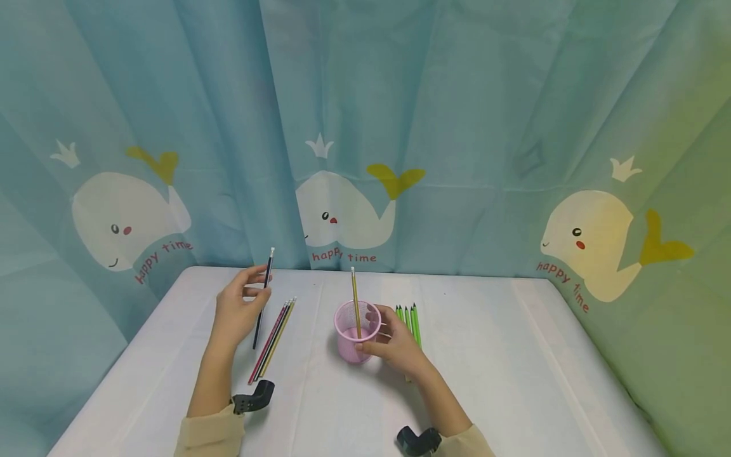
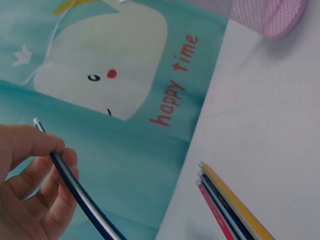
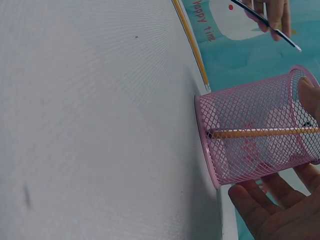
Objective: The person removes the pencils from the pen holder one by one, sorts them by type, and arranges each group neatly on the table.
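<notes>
My left hand (image 1: 238, 308) pinches a dark blue striped pencil (image 1: 263, 297) near its white eraser end, holding it upright with a slight tilt over the left of the table. In the left wrist view, thumb and fingertips press on the same pencil (image 2: 82, 197). A pink mesh pen cup (image 1: 355, 355) stands mid-table. One yellow pencil (image 1: 356, 298) leans inside it, eraser up. My right hand (image 1: 400, 346) holds the cup from its right side, with the thumb at the near rim. The right wrist view shows the fingers along the mesh wall (image 3: 250, 130).
Red, black and yellow pencils (image 1: 274, 343) lie side by side just right of the left hand. Several green pencils (image 1: 415, 324) lie right of the cup, partly hidden by the right hand. A blue curtain (image 1: 480, 127) with whale prints hangs behind the white table (image 1: 502, 368).
</notes>
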